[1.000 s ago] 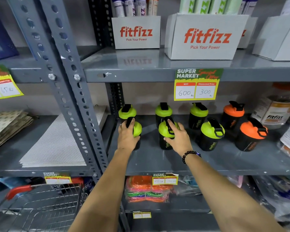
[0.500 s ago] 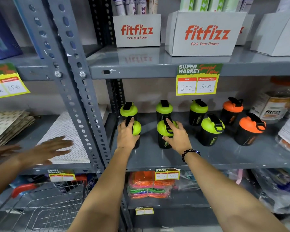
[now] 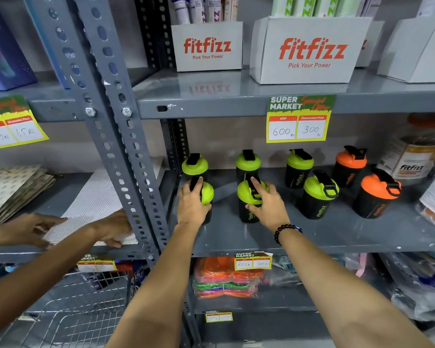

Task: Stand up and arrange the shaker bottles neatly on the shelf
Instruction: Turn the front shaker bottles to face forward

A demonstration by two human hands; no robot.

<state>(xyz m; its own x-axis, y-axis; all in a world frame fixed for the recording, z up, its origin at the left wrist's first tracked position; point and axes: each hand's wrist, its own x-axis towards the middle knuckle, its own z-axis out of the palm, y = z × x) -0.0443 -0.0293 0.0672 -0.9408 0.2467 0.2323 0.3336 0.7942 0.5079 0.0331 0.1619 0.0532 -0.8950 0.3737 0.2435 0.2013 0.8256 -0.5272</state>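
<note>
A second person's hands [image 3: 103, 229], absent 1 s ago, are now pressing a perforated sheet [image 3: 96, 197] at lower left. Centre frame, the left hand [image 3: 192, 205] and right hand [image 3: 268, 205] are still gripping 2 front green shaker bottles [image 3: 249, 197], so arranging is nearly finished. 8 bottles are standing on the grey steel shelf [image 3: 337, 234] of a shop.
</note>
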